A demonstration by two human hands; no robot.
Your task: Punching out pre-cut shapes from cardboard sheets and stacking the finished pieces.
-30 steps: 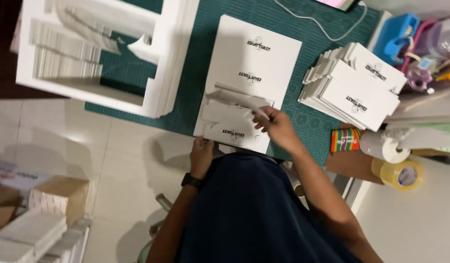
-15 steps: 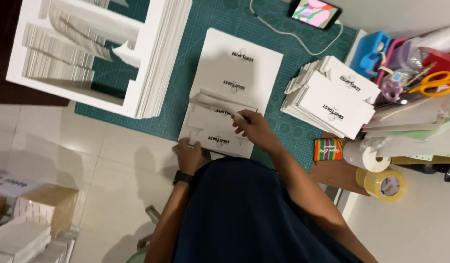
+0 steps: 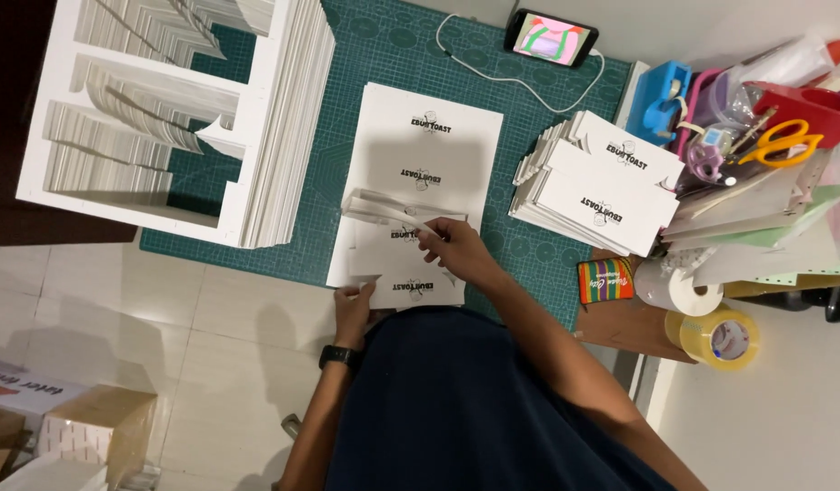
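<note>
White printed card sheet [image 3: 404, 250], partly folded, lies at the near edge of the green cutting mat [image 3: 365, 109] on the surface, on top of a larger flat white sheet [image 3: 434, 136] that carries small black printed marks. The right hand [image 3: 452, 250] rests over the middle of the folded piece, its fingers [image 3: 429, 235] pinched shut on a raised flap of the card. The left hand [image 3: 352, 305], with a black watch [image 3: 338, 356] on its wrist, holds the near left corner of the same card, fingers closed on its edge. To the left on the mat stands a tall stack of white die-cut boards [image 3: 284, 118] with cut-out windows. To the right of the flat sheet, well apart from the hands, sits a fanned pile of folded white boxes [image 3: 602, 186] with the same black print. Just beyond that pile are a small rainbow-striped block [image 3: 605, 279], a roll of white paper [image 3: 679, 286] and a roll of clear packing tape [image 3: 720, 336]. Farther right lie yellow-handled scissors [image 3: 788, 141], a red container [image 3: 802, 100] and a blue tape dispenser [image 3: 661, 95]. A phone [image 3: 552, 36] with a lit screen lies at the far edge of the mat, a white cable [image 3: 475, 73] running from it.
</note>
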